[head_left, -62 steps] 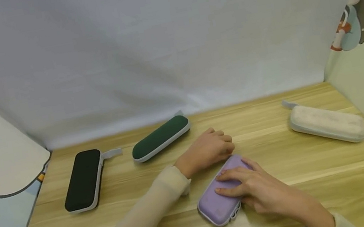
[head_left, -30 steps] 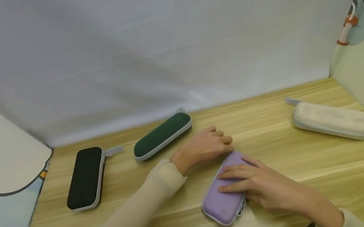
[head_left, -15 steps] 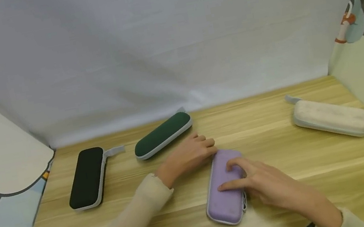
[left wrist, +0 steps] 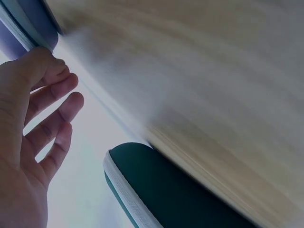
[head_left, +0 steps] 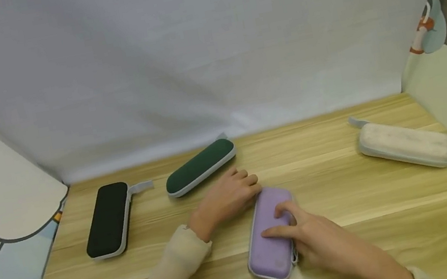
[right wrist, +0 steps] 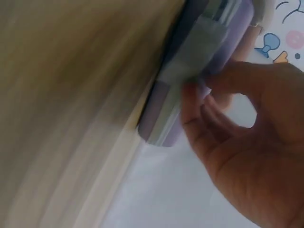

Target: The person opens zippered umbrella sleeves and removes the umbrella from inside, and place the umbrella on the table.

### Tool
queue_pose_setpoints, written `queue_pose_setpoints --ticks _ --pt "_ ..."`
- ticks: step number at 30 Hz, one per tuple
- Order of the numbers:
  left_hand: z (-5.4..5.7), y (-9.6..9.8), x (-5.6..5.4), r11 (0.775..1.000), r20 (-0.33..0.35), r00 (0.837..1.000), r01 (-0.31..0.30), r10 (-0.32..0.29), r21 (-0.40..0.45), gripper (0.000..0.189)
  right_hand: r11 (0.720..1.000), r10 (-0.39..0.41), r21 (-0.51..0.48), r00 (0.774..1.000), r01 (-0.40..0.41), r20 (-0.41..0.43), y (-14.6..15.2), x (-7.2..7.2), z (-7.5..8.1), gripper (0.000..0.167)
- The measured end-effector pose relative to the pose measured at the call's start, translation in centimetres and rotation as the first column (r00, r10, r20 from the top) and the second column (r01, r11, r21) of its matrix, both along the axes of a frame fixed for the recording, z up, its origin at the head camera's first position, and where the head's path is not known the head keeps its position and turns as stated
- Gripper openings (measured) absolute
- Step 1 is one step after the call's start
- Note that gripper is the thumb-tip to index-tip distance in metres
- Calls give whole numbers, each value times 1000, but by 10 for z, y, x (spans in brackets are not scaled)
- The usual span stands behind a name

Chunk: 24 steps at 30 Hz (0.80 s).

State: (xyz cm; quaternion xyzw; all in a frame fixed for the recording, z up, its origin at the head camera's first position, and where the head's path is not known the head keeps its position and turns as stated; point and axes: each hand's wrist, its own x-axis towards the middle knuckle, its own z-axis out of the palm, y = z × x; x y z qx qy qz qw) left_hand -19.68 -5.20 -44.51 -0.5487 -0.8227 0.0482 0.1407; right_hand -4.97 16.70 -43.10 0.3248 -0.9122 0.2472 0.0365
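Observation:
A purple hard-shell zip case lies on the table, its long side slanting away from me. My left hand is at its far left corner, fingers curled; in the left wrist view the thumb and a finger meet beside the case's edge. Whether they pinch a zip pull there is hidden. My right hand holds the case from the right, thumb and bent index finger on its top. In the right wrist view its fingertips press the zip side near the grey strap.
Behind my left hand lies a green zip case. A black zip case with a grey strap is at the left, and a cream one at the right. White cloth hangs behind the wooden table.
My left hand has moved left and slightly towards me from the far right of the case. The purple case has turned to lie straighter. My right index finger has bent up more.

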Motion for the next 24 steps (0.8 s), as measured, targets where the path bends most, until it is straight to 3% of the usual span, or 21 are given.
queue_pose_setpoints --ticks 3,6,11,17,20,24 --pt "0 2 1 1000 -4 1000 -4 4 -3 9 996 -77 39 994 74 73 -9 11 6 44" --pt "1 4 2 1000 -14 1000 -18 17 -10 9 979 -166 136 982 153 94 -23 20 9 34" --pt "3 3 7 998 -28 998 -57 57 -11 7 922 -277 287 961 259 21 -46 28 8 54" --pt "2 0 14 995 -31 995 -98 98 8 6 874 -367 316 928 370 -73 -63 31 4 65" --pt "3 0 17 993 -24 992 -119 120 17 6 868 -386 311 920 387 -65 -66 31 6 68" --pt "3 -1 20 987 4 988 -156 156 22 6 887 -377 287 926 362 -2 -65 31 10 70"
